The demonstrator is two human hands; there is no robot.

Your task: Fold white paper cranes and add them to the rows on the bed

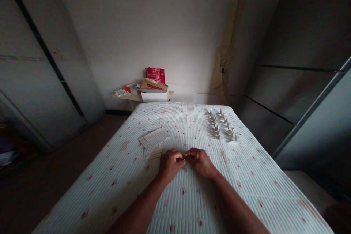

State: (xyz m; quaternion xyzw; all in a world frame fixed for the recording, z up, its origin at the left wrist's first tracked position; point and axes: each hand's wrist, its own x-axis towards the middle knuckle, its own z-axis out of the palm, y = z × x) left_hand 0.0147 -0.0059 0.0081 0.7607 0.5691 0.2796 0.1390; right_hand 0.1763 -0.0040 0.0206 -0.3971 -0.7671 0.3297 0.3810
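Note:
My left hand (169, 163) and my right hand (201, 162) meet fingertip to fingertip above the middle of the bed. Both are closed in a pinch, and their fingers hide most of what lies between them. Only a tiny pale bit shows there, too small to name. Just beyond my left hand lie printed paper sheets (155, 138), with a smaller stack of paper (153, 153) partly under them and close to my left knuckles. Farther off to the right stand folded white paper figures (215, 123), shaped like cranes, in two rows.
A white quilted bedcover (183, 193) with red specks spreads under everything. Past its far edge, a small table (134, 97) bears a white box (155, 96), a red bag (155, 75) and more white folded pieces (122, 92). Wardrobes flank both sides.

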